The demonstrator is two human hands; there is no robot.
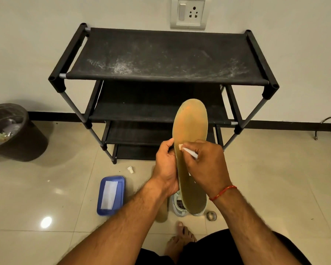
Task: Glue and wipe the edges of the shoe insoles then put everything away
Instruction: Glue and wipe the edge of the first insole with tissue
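I hold a tan shoe insole upright in front of me, toe end pointing away. My left hand grips its left edge near the middle. My right hand pinches a thin white glue tube, whose nozzle touches the insole's left edge, where a small pale dab shows. A second tan insole lies on the floor below my left forearm. A white cap lies on the tiles. A blue tray with a white wipe in it sits on the floor at left.
A black multi-tier shoe rack stands against the wall ahead. A dark waste bin with scraps is at far left. A white shoe and a tape roll lie near my bare foot.
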